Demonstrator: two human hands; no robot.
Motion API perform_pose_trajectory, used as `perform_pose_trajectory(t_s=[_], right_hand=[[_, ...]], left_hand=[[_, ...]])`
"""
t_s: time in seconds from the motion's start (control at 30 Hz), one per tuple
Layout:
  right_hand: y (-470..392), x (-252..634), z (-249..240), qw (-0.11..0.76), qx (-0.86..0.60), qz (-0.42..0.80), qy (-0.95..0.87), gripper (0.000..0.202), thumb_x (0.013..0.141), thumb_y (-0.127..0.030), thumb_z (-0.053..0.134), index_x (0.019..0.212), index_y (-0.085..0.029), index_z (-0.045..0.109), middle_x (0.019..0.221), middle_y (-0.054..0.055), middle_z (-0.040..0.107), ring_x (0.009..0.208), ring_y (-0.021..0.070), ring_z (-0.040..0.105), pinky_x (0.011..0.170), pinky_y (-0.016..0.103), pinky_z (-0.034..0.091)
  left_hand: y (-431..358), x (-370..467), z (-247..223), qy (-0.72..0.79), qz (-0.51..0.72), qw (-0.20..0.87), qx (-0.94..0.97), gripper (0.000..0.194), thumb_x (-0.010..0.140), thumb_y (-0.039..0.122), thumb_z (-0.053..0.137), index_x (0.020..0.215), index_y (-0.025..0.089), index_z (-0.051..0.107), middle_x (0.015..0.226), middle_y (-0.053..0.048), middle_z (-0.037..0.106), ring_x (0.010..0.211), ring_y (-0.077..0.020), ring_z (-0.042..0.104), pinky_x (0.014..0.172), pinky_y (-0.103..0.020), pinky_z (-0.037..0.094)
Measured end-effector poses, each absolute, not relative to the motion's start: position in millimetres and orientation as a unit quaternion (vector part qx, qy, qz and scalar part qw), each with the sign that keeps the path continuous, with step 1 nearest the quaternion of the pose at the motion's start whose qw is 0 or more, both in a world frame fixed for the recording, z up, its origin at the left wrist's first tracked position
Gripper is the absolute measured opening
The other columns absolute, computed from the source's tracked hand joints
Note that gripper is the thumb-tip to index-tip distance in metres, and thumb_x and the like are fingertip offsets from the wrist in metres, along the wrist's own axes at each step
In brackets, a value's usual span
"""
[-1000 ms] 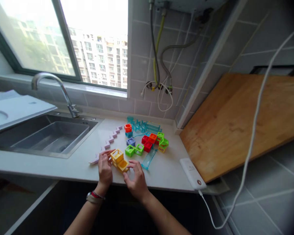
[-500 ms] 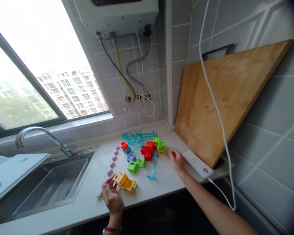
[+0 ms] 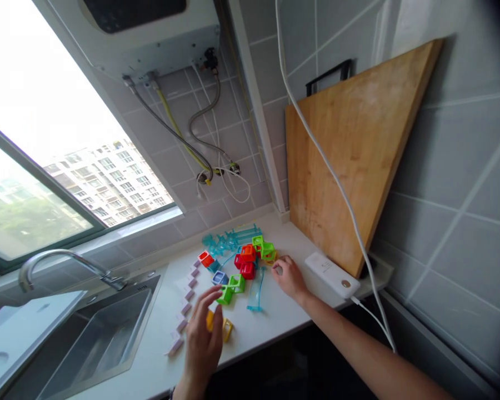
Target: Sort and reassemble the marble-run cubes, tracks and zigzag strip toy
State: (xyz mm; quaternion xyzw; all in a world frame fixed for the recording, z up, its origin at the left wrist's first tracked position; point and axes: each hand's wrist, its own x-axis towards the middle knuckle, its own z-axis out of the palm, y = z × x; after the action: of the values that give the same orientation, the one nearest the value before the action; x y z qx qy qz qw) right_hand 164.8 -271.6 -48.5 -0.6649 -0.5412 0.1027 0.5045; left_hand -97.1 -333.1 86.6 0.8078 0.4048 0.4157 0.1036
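Note:
My left hand (image 3: 204, 336) is over the near part of the counter, fingers and thumb apart, holding nothing. Partly hidden behind it, a pair of joined yellow cube frames (image 3: 226, 329) lies on the counter. Just beyond its fingertips are joined green cube frames (image 3: 235, 284) and a blue cube frame (image 3: 220, 278). My right hand (image 3: 290, 278) is low over the counter with fingers curled towards the thumb and nothing visible in them. Nearest to it are a clear blue plastic track piece (image 3: 255, 291) and a cluster of red cube frames (image 3: 247, 270), green ones (image 3: 268, 251) and a partly hidden yellow one.
A pale purple zigzag strip (image 3: 186, 308) runs along the sink's (image 3: 139, 333) right side. Clear blue pieces (image 3: 220, 243) and a red-and-blue block pair (image 3: 206, 259) lie farther back. At right are a white power bank (image 3: 332, 274) with cable and a leaning wooden board (image 3: 337, 150).
My left hand has let go of the yellow cube frames, which now lie on the counter, and its fingers have spread. My right hand has shifted slightly nearer. The view has tilted.

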Motion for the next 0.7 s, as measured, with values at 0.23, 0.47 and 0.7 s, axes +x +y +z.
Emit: perform_pose_trajectory(t_s=[0.23, 0.47, 0.7], right_hand=[[-273, 163, -49, 0.464, -0.662, 0.089, -0.581, 0.029, 0.085, -0.016, 0.062, 0.111, -0.020, 0.075, 0.112, 0.011, 0.070, 0.104, 0.0260, 0.064, 0.096, 0.036, 0.049], [-273, 161, -52, 0.382, -0.667, 0.054, -0.637, 0.034, 0.086, -0.019, 0.062, 0.118, -0.024, 0.074, 0.111, 0.011, 0.070, 0.102, 0.0289, 0.061, 0.094, 0.040, 0.048], [-269, 163, -64, 0.374, -0.654, 0.065, -0.655, 0.021, 0.085, -0.024, 0.063, 0.100, -0.023, 0.078, 0.103, 0.012, 0.068, 0.098, 0.0282, 0.063, 0.088, 0.038, 0.049]], left_hand=[[-284, -34, 90, 0.303, 0.165, 0.042, 0.938, 0.069, 0.092, 0.035, 0.060, 0.154, 0.027, 0.033, 0.163, -0.015, 0.029, 0.149, -0.0363, 0.030, 0.115, -0.057, 0.037], [-203, -4, 81, 0.303, 0.099, -0.019, 0.948, 0.075, 0.086, 0.042, 0.069, 0.152, 0.028, 0.036, 0.161, -0.014, 0.033, 0.147, -0.0350, 0.032, 0.116, -0.055, 0.033], [-193, 25, 50, 0.320, 0.068, -0.023, 0.945, 0.074, 0.089, 0.049, 0.065, 0.154, 0.032, 0.033, 0.162, -0.016, 0.026, 0.147, -0.0422, 0.025, 0.109, -0.066, 0.033]])
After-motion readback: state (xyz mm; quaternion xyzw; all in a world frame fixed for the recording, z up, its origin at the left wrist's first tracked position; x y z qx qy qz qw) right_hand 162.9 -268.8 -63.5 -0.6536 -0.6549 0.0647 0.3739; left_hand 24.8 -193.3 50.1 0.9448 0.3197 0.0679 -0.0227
